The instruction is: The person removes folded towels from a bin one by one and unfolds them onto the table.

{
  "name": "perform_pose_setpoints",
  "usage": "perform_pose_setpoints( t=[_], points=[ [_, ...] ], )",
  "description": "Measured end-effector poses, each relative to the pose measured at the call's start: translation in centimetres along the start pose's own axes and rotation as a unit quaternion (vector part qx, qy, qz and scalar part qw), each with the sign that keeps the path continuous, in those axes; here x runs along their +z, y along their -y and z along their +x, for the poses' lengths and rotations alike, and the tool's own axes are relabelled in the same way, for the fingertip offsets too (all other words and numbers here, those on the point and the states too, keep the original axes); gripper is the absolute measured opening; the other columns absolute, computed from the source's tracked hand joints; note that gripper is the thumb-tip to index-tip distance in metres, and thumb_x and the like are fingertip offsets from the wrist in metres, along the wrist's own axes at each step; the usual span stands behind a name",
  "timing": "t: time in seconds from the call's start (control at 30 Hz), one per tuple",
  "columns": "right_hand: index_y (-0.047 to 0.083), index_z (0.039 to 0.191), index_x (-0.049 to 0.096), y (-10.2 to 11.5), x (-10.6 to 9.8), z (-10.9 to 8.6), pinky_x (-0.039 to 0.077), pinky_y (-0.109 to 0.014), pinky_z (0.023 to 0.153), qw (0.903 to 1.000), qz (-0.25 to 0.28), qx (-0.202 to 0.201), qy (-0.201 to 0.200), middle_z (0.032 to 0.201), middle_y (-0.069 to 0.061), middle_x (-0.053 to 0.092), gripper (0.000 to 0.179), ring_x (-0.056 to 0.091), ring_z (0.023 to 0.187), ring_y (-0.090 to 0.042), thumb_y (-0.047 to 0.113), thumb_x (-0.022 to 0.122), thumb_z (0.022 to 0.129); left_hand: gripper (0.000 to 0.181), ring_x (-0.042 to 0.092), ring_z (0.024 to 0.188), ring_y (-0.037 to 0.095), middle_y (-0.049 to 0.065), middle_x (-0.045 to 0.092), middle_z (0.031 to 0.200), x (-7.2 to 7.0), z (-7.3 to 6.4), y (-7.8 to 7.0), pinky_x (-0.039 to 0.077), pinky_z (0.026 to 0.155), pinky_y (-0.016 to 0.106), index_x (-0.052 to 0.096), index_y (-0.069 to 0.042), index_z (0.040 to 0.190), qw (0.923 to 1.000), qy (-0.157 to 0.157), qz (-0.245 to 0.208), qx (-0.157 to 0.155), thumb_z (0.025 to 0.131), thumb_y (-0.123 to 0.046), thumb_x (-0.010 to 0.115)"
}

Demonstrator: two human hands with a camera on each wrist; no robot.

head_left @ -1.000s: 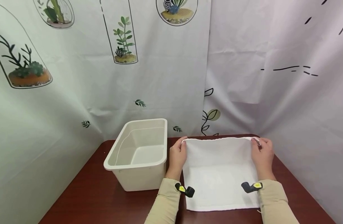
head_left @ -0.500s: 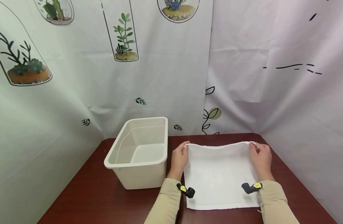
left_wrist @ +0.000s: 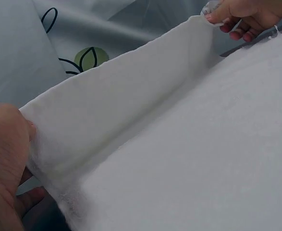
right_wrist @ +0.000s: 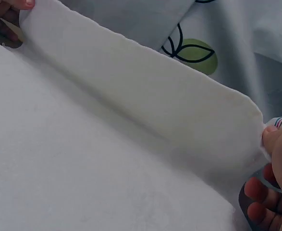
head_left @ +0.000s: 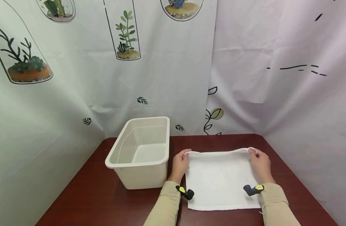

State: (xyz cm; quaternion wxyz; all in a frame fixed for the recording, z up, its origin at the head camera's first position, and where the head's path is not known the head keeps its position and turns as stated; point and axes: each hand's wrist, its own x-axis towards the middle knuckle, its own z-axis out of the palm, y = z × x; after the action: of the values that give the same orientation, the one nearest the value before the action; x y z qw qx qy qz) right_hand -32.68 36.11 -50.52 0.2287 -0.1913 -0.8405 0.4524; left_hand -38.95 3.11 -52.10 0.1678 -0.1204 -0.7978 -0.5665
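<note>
A white cloth (head_left: 222,185), looking like a small towel, is spread between both hands over the table. Its far left corner is pinched by my left hand (head_left: 179,164); my right hand (head_left: 261,164) pinches the far right corner, where a small printed tag shows. In the left wrist view the far edge of the cloth (left_wrist: 121,91) is lifted and stretched taut, with a crease where it bends toward the flat part. The right wrist view shows thumb and index finger of the right hand (right_wrist: 277,163) gripping the corner, the other fingers curled beneath.
An off-white plastic tub (head_left: 141,175) stands left of the cloth, close to my left forearm, with nothing visible inside. The dark red-brown table (head_left: 105,201) extends around them. Printed fabric curtains (head_left: 173,78) hang behind and at both sides.
Both hands have drawn the cloth's far edge down and toward me, and the raised part looks lower. The grip on both corners stays the same. The tub has not moved.
</note>
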Motion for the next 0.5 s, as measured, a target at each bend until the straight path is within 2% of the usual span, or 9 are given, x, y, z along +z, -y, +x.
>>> perform_pose_setpoints(
  t=[0.1, 0.17, 0.27, 0.33, 0.37, 0.4, 0.43, 0.5],
  points=[
    [-0.003, 0.124, 0.063, 0.5, 0.0, 0.6, 0.049, -0.036, 0.075, 0.9997, 0.008, 0.011, 0.019, 0.095, -0.018, 0.070, 0.051, 0.062, 0.086, -0.027, 0.041, 0.046, 0.107, 0.025, 0.067, 0.103, 0.022, 0.008, 0.074, 0.114, 0.3, 0.4, 0.0, 0.054, 0.089, 0.044, 0.076, -0.011, 0.115, 0.9998, -0.013, -0.006, -0.015, 0.100, -0.005, 0.056],
    [-0.003, 0.124, 0.063, 1.2, 0.1, 1.4, 0.050, -0.027, 0.066, 0.9991, 0.021, 0.017, 0.032, 0.094, -0.015, 0.071, 0.050, 0.064, 0.076, -0.016, 0.041, 0.046, 0.107, 0.025, 0.067, 0.105, 0.023, 0.009, 0.074, 0.115, 0.7, 1.0, -0.3, 0.054, 0.090, 0.045, 0.075, -0.008, 0.116, 0.9993, -0.023, -0.016, -0.027, 0.101, -0.005, 0.055],
    [-0.006, 0.134, 0.058, 2.5, 0.4, 3.0, 0.055, -0.021, 0.064, 0.9954, 0.073, 0.026, 0.057, 0.115, -0.024, 0.070, 0.052, 0.066, 0.075, -0.005, 0.037, 0.046, 0.108, 0.027, 0.066, 0.114, 0.029, 0.013, 0.072, 0.118, 1.2, 2.4, -0.6, 0.052, 0.097, 0.047, 0.073, -0.003, 0.118, 0.9972, -0.043, -0.036, -0.050, 0.101, -0.004, 0.053],
    [-0.004, 0.143, 0.052, 3.2, 0.8, 3.8, 0.057, -0.020, 0.069, 0.9912, 0.106, 0.039, 0.069, 0.130, -0.026, 0.063, 0.053, 0.068, 0.084, -0.007, 0.036, 0.045, 0.108, 0.032, 0.059, 0.125, 0.033, 0.018, 0.067, 0.128, 1.5, 3.3, -0.6, 0.048, 0.104, 0.047, 0.068, 0.000, 0.127, 0.9924, -0.047, -0.078, -0.082, 0.101, -0.004, 0.049],
    [-0.001, 0.148, 0.047, 3.5, 1.1, 4.0, 0.057, -0.021, 0.074, 0.9884, 0.124, 0.044, 0.074, 0.137, -0.026, 0.059, 0.055, 0.069, 0.093, -0.009, 0.036, 0.044, 0.108, 0.035, 0.054, 0.131, 0.034, 0.019, 0.062, 0.136, 1.6, 3.8, -0.6, 0.044, 0.108, 0.047, 0.064, 0.002, 0.133, 0.9881, -0.048, -0.107, -0.099, 0.102, -0.004, 0.047],
    [0.001, 0.153, 0.041, 3.6, 1.4, 4.2, 0.057, -0.023, 0.081, 0.9853, 0.142, 0.048, 0.082, 0.143, -0.026, 0.053, 0.056, 0.068, 0.103, -0.014, 0.035, 0.043, 0.108, 0.039, 0.047, 0.138, 0.034, 0.019, 0.056, 0.144, 1.7, 4.1, -0.5, 0.039, 0.113, 0.047, 0.058, 0.001, 0.139, 0.9801, -0.048, -0.148, -0.123, 0.102, -0.006, 0.046],
    [0.005, 0.157, 0.034, 3.8, 1.7, 4.3, 0.056, -0.025, 0.088, 0.9824, 0.154, 0.053, 0.091, 0.149, -0.025, 0.048, 0.058, 0.064, 0.115, -0.019, 0.035, 0.042, 0.109, 0.043, 0.039, 0.143, 0.034, 0.018, 0.048, 0.151, 1.8, 4.5, -0.5, 0.034, 0.116, 0.047, 0.052, 0.000, 0.145, 0.9702, -0.048, -0.188, -0.145, 0.103, -0.007, 0.044],
    [0.013, 0.163, 0.019, 3.8, 2.2, 4.3, 0.050, -0.033, 0.102, 0.9777, 0.171, 0.059, 0.107, 0.158, -0.022, 0.037, 0.062, 0.050, 0.135, -0.029, 0.036, 0.038, 0.109, 0.050, 0.025, 0.151, 0.034, 0.015, 0.031, 0.162, 1.9, 4.8, -0.3, 0.023, 0.121, 0.048, 0.040, -0.006, 0.155, 0.9455, -0.043, -0.266, -0.183, 0.105, -0.010, 0.041]
  ],
)
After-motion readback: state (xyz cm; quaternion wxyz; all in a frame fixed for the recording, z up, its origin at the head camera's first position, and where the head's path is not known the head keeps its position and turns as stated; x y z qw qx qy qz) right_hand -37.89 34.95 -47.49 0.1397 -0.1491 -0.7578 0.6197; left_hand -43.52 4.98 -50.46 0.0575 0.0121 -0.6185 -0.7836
